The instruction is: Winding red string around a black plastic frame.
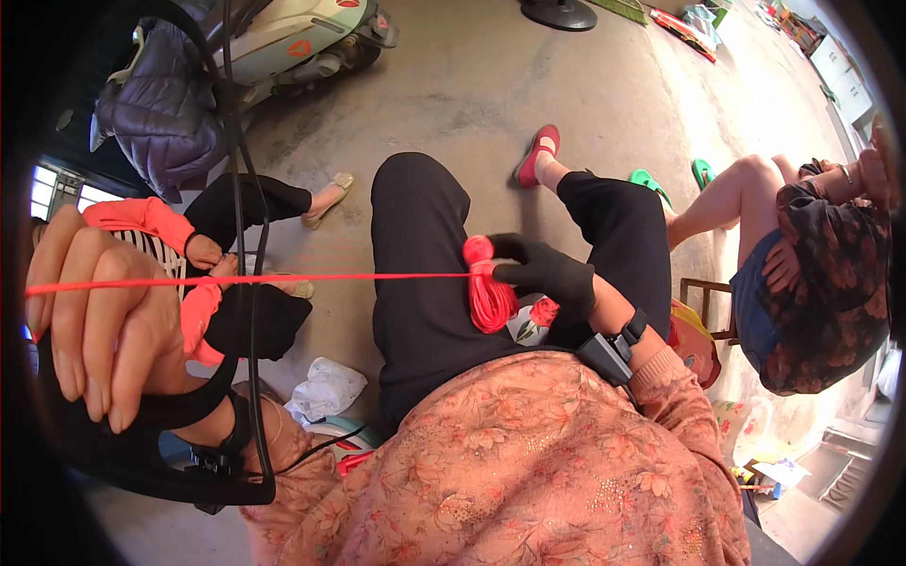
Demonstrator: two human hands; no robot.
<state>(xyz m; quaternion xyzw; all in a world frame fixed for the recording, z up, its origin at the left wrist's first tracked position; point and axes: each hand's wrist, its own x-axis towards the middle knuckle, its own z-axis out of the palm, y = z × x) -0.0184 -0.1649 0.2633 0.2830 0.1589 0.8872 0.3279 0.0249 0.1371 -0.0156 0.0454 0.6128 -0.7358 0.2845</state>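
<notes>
A bright red cord (pixel 368 276) stretches taut and level across my lap. At the far left, my bare left hand (pixel 109 316) is raised close to the camera, fingers bent, with the cord running to its fingertips. The grip itself is partly hidden there. My right hand (pixel 547 272), in a black glove, closes on a looped bundle of red cord (pixel 491 300) above my thighs. A rounded red knob tops the bundle, and its loops hang toward me. Black trousers (pixel 415 226) lie beneath it.
A person in orange-red sleeves (pixel 142 217) sits at left, hands together. Another person (pixel 821 274) sits at right. A scooter (pixel 302 47) with a dark padded jacket (pixel 160 123) stands far left. A white plastic bag (pixel 327 385) lies by my left side. Thin black frame bars (pixel 253 330) cross the view.
</notes>
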